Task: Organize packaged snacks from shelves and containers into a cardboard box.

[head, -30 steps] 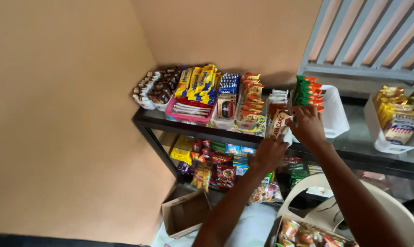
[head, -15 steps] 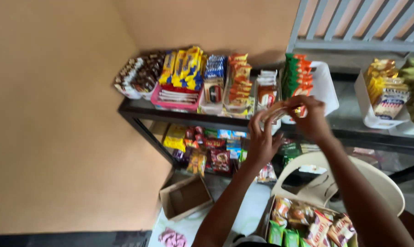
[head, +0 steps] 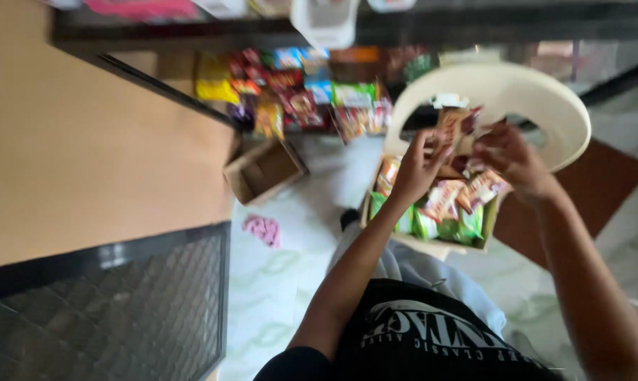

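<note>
My left hand and my right hand are raised together over a cardboard box full of snack packets in green, orange and red. Between the fingers of both hands is a small brown and orange snack packet. The picture is blurred, so the exact grip is hard to read. The box rests on the seat of a white plastic chair, close in front of my body.
A dark metal shelf runs across the top, with more snack packets on its lower level. An empty open cardboard box and a pink scrap lie on the pale floor. A mesh panel stands at lower left.
My view has tipped down from the upper shelf to the box on the chair. Both hands have come down from the shelf's trays and now hold a packet over the box.
</note>
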